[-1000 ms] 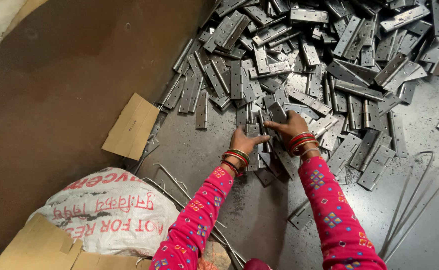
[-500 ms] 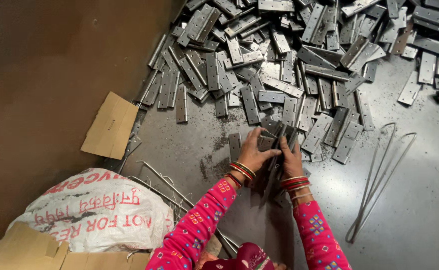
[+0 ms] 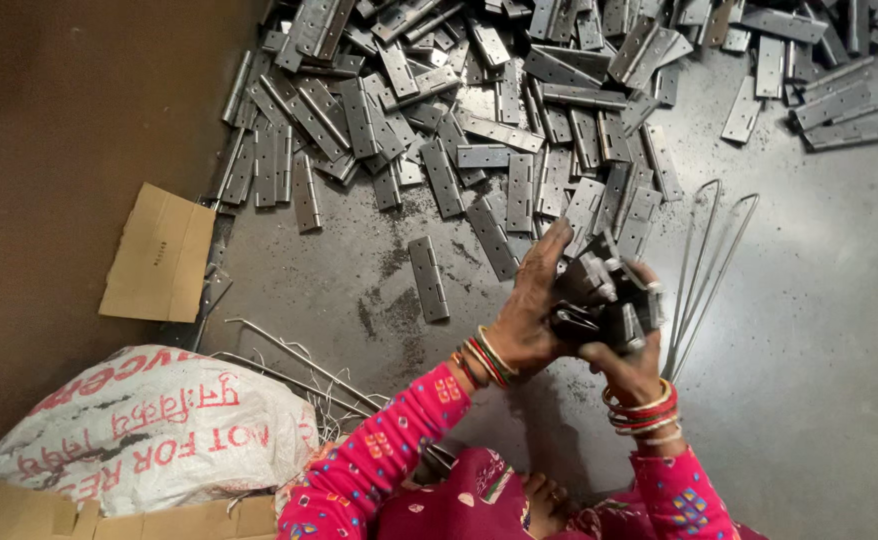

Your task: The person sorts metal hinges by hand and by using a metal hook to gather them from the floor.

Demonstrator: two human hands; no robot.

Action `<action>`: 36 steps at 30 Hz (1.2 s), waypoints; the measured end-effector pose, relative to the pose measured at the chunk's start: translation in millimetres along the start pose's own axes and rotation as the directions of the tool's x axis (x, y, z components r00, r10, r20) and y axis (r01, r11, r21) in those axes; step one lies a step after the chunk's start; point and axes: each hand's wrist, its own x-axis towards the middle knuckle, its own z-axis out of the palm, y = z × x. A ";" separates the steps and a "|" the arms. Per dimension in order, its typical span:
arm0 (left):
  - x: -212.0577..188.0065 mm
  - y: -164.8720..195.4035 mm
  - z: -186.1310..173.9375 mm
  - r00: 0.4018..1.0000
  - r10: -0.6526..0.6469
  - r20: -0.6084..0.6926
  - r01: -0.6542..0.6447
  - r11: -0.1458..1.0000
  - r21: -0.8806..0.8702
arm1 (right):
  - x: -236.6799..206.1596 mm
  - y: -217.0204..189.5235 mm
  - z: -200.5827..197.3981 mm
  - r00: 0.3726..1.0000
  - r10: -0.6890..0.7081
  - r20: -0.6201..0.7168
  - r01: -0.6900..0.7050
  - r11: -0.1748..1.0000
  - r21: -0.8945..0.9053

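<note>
Head view: left hand [image 3: 529, 310] and right hand [image 3: 631, 352] clamp together around a stack of metal hinges [image 3: 604, 295], lifted above the floor, the hinge pile [image 3: 519, 110] lying beyond them.

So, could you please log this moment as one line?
left hand: holding bundle | right hand: holding bundle | bundle of grey metal hinges: lifted above grey floor | pile of loose hinges: behind
</note>
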 end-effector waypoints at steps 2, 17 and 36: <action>-16.6 -21.6 6.6 0.917 -0.175 0.359 0.224 0.970 -0.099 | -1.7 32.2 -1.1 0.999 0.023 0.023 -0.017 0.969 -0.246; 15.7 22.9 37.0 0.957 -0.239 0.163 0.253 0.965 -0.072 | -20.1 26.0 -59.1 0.900 0.306 -0.312 -0.315 0.949 0.022; -57.5 8.0 49.3 0.914 -0.288 0.285 0.271 0.958 0.096 | -81.0 31.0 -62.7 0.980 0.100 -0.173 -0.114 0.991 -0.072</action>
